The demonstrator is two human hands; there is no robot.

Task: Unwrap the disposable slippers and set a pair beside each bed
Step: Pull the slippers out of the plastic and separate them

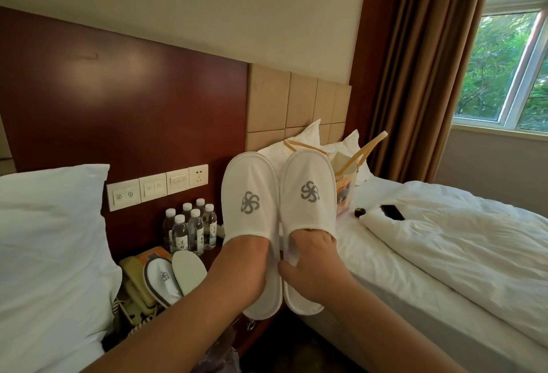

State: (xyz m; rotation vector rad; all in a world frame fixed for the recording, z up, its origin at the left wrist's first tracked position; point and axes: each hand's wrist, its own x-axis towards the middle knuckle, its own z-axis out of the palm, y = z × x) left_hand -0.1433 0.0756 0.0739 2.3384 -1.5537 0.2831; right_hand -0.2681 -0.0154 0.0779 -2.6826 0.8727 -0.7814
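Observation:
Two white disposable slippers with a grey swirl logo are held up side by side, toes up, between the two beds. My left hand is pushed inside the left slipper. My right hand has its fingers inside the right slipper, with the thumb on the outside of it. A second pair of slippers lies on the nightstand, one showing its logo and one sole up. The left bed and the right bed flank the gap.
Several water bottles stand on the nightstand behind a beige telephone. On the right bed lie a bag with tan handles, a black phone and a small dark object. Crumpled plastic wrapping lies on the floor below.

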